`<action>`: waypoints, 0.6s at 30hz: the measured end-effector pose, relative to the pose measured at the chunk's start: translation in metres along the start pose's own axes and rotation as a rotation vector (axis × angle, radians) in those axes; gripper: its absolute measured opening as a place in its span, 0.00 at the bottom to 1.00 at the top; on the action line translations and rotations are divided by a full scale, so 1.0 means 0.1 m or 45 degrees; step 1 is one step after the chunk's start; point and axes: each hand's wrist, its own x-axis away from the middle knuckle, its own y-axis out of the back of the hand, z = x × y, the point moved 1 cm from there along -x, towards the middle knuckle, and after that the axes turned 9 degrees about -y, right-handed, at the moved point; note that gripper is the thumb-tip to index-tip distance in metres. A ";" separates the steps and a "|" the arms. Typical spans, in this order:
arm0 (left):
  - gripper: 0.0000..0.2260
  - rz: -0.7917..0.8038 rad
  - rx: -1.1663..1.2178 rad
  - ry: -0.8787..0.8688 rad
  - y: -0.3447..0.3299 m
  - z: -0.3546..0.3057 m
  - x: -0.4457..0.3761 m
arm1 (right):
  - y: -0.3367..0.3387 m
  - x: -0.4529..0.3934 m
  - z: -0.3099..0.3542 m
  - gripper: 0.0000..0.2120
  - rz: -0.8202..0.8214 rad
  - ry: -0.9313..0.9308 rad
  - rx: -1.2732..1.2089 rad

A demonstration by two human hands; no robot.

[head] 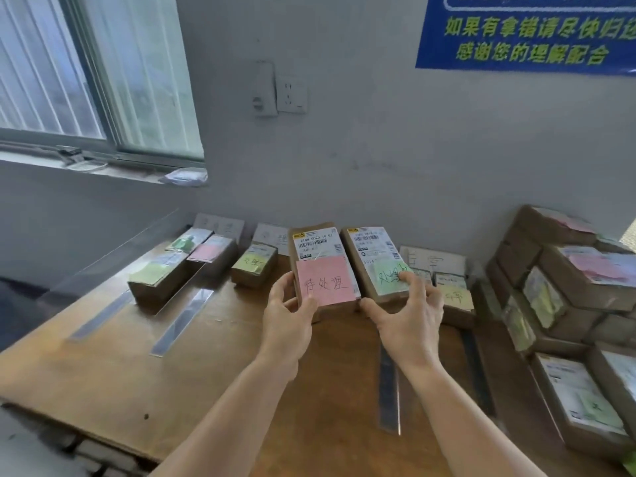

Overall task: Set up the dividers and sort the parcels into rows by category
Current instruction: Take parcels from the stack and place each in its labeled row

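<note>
left hand (287, 315) is gripping the pink-noted parcel (323, 266); right hand (409, 315) is gripping the green-noted parcel (375, 263), both raised near the bench's (120, 373) back edge. i am judging each grip shallow, so either parcel could be tipping onto the rows behind.

A pink square sticky note (325, 284) on a brown cardboard parcel (318, 244) reads "待处理" in red handwriting; the white shipping label (318, 243) above it shows "2108 0020 10 01" over barcodes. A green sticky note (390, 277) on the neighbouring brown parcel (364, 259) carries dark handwriting, partly covered and unclear. The blue wall poster (530, 32) bears green lines, "如果有拿错请尽快归" cut at the edge, and "感谢您的理解配合". Other labels are too blurred to read.
</note>
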 end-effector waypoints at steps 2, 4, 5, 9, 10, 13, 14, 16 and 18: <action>0.21 0.005 0.031 0.008 0.26 0.04 -0.14 | -0.25 0.05 0.14 0.35 0.009 0.007 -0.001; 0.19 0.016 0.080 0.005 0.55 0.08 -0.30 | -0.53 0.13 0.28 0.35 0.001 0.013 0.003; 0.19 0.019 0.091 0.003 0.70 0.09 -0.39 | -0.67 0.17 0.37 0.35 -0.006 0.016 0.004; 0.20 0.055 0.063 0.023 1.26 0.14 -0.75 | -1.23 0.35 0.71 0.35 -0.015 -0.016 0.026; 0.20 0.074 0.052 0.037 1.40 0.16 -0.83 | -1.36 0.40 0.78 0.34 -0.018 -0.029 0.031; 0.21 0.118 0.039 0.056 1.75 0.19 -1.06 | -1.70 0.52 0.94 0.34 -0.044 -0.076 0.036; 0.21 0.116 0.041 0.061 1.85 0.21 -1.12 | -1.80 0.55 0.97 0.34 -0.050 -0.105 0.043; 0.21 0.118 0.053 0.083 2.01 0.25 -1.24 | -1.96 0.58 1.02 0.34 -0.053 -0.167 0.081; 0.21 0.135 0.077 0.114 2.14 0.30 -1.33 | -2.10 0.60 1.06 0.34 -0.052 -0.214 0.144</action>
